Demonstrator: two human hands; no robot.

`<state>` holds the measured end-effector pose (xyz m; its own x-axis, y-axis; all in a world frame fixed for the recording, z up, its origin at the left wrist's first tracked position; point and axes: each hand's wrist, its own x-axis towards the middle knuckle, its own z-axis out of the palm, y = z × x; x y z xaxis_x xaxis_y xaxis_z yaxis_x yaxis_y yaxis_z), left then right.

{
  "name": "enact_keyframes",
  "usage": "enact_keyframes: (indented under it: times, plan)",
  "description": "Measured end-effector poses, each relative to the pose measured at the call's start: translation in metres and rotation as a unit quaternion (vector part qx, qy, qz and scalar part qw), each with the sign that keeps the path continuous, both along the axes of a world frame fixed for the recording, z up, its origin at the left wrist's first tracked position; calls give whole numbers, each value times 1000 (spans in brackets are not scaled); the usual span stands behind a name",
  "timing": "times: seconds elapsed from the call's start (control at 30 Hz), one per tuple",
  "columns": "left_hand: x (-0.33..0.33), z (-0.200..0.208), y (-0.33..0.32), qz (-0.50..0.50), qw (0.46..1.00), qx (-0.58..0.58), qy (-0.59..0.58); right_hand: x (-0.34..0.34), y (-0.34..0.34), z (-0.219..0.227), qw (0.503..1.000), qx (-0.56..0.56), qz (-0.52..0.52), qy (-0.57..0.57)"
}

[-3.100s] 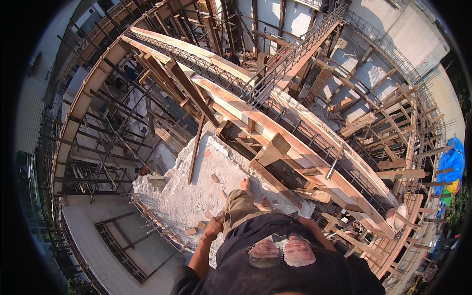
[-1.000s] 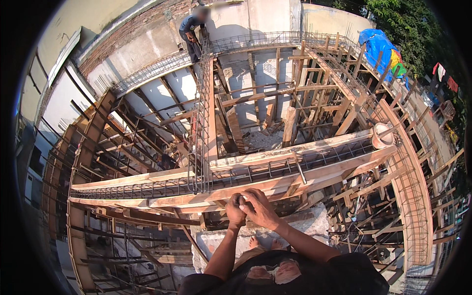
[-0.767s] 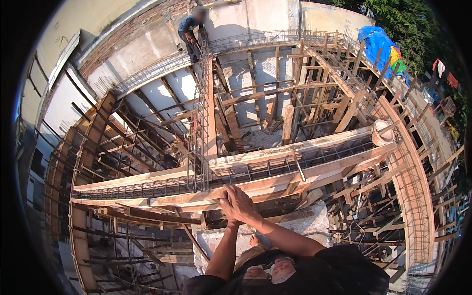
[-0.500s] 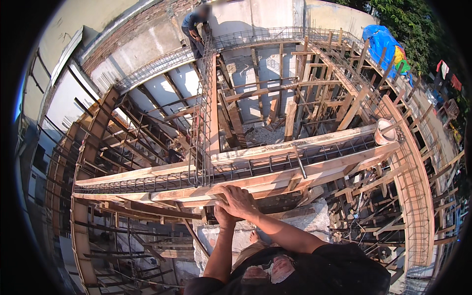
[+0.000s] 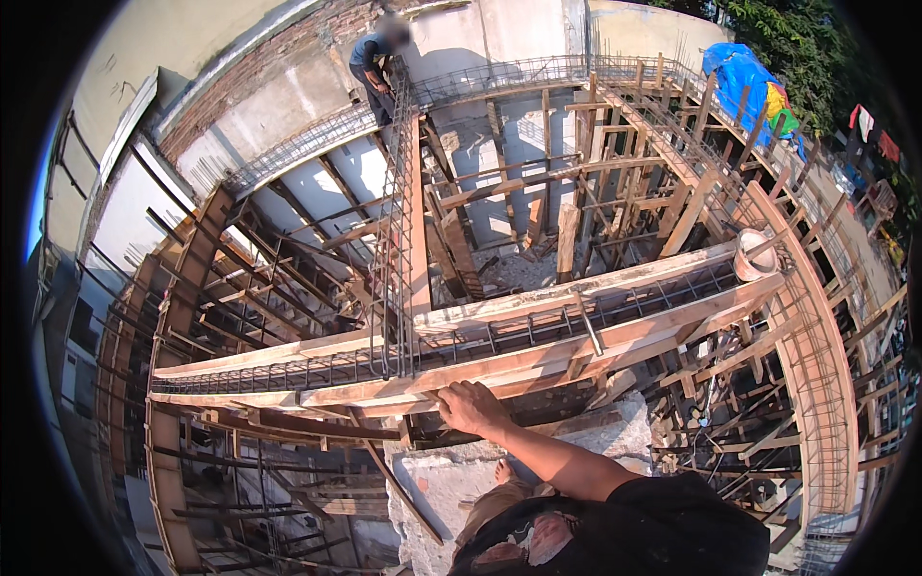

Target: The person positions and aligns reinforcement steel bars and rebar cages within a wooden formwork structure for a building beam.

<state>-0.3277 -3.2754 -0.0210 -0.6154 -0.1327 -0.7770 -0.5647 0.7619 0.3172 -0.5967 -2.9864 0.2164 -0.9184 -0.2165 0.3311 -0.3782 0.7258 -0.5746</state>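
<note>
My right hand (image 5: pixel 473 409) is closed, its fingers curled, at the near side board (image 5: pixel 519 363) of a long wooden beam form. A short edge of wood shows beside the fingertips; what the palm covers is hidden. My left hand is out of view. Within the form lies a cage of dark reinforcing bars (image 5: pixel 471 338). A short wooden crosspiece (image 5: pixel 588 323) spans its top, right of my hand. At the form's right end sits a whitish, mortar-stained bucket (image 5: pixel 755 255).
A pale concrete slab (image 5: pixel 615 432) lies below me, with my bare foot on it. Props and struts (image 5: pixel 567 240) stand all around. Another person (image 5: pixel 376 72) works at the far wall by a crossing rebar cage (image 5: pixel 396 211). A blue tarp (image 5: pixel 735 82) hangs at far right.
My left hand, which was together with my right at the board, has dropped out of view. My right hand has shifted slightly right and down in the picture as the view moved.
</note>
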Motion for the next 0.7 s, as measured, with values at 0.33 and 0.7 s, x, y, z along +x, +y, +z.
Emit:
enact_keyframes:
  times: [0.33, 0.7]
  plan:
    - [-11, 33, 22, 93, 995, 26, 26, 1, -7, -4, 1000, -14, -9, 0]
    - [18, 43, -1, 102, 989, -19, 107, -4, -15, -14, 998, -15, -19, 53]
